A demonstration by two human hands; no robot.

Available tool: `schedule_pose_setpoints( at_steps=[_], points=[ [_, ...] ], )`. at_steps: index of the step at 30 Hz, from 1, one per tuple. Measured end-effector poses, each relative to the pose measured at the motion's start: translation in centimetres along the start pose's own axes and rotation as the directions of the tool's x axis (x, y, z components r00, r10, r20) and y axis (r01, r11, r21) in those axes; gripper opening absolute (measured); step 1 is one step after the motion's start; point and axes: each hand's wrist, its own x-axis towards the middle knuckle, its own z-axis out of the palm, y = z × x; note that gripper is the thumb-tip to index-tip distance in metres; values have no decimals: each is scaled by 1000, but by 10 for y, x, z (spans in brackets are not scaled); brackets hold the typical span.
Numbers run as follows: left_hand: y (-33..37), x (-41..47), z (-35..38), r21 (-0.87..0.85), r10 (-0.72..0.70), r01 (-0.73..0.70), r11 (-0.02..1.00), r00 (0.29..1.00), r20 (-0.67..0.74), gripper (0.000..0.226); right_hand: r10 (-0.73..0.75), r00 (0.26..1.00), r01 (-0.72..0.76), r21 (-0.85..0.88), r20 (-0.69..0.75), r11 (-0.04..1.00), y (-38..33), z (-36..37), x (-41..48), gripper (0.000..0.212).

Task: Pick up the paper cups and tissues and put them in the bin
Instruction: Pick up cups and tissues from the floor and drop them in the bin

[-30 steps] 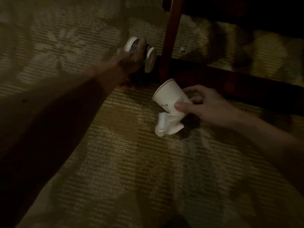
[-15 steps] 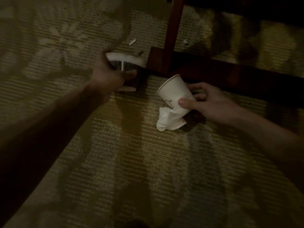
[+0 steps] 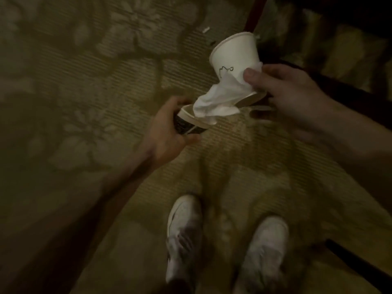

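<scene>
My right hand (image 3: 290, 94) grips a white paper cup (image 3: 235, 58) with a small black drawing on its side, rim tilted up and away. The thumb pins a white tissue (image 3: 216, 100) against the cup, and the tissue hangs down to the left. My left hand (image 3: 167, 132) holds a dark paper cup with a white rim (image 3: 188, 122) just below the tissue; the tissue's end drapes over that rim. Both hands are raised above the patterned carpet. No bin is in view.
A dark red wooden furniture leg (image 3: 253, 13) and low crossbar (image 3: 339, 85) stand at the upper right. Small white scraps (image 3: 206, 29) lie on the carpet beyond the cups. My two white shoes (image 3: 184, 236) are at the bottom, with a dark bar (image 3: 358, 264) at the lower right.
Both hands lifted off the floor and came toward me. The left hand brought the dark cup from beside the furniture leg to just under the white cup and tissue. My shoes came into view.
</scene>
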Motion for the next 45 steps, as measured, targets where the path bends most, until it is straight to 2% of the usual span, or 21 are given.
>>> schedule_pose_setpoints(
  at_steps=[4,11,17,22,25,27,31,35,38,41,45],
  points=[
    [66,-65,-40,-64,38,-38,997,999,1,76,-75,997,73,-120,-18,990,-57,9,-86,59],
    [191,-154,-132,-176,64,-57,983,997,31,73,-207,972,185,-185,-111,965,-166,-2,-217,63],
    [334,-242,-213,-247,133,-113,962,989,65,75,-219,960,216,-32,-174,976,-273,-22,-357,67],
    [440,-330,-259,-268,239,-214,939,969,62,67,-273,935,302,101,-227,948,-342,-49,-488,69],
    [493,-382,-278,-312,289,-260,914,956,51,60,-301,914,357,186,-273,915,-368,-65,-566,86],
    [523,-412,-287,-334,313,-281,900,949,45,54,-307,898,395,267,-316,879,-378,-74,-613,84],
    [572,-456,-294,-349,389,-324,879,911,134,38,-273,857,447,368,-437,815,-381,-85,-690,76],
    [611,-490,-288,-356,490,-378,855,813,314,35,-192,763,520,409,-618,749,-363,-89,-759,83],
    [623,-516,-276,-357,530,-395,846,693,490,35,-83,641,582,413,-763,700,-338,-76,-812,87],
    [622,-554,-256,-348,544,-430,833,526,654,33,77,524,624,444,-848,643,-298,-49,-866,86],
    [607,-627,-221,-355,496,-455,817,240,835,29,264,364,689,449,-893,568,-232,0,-948,76]
  ],
)
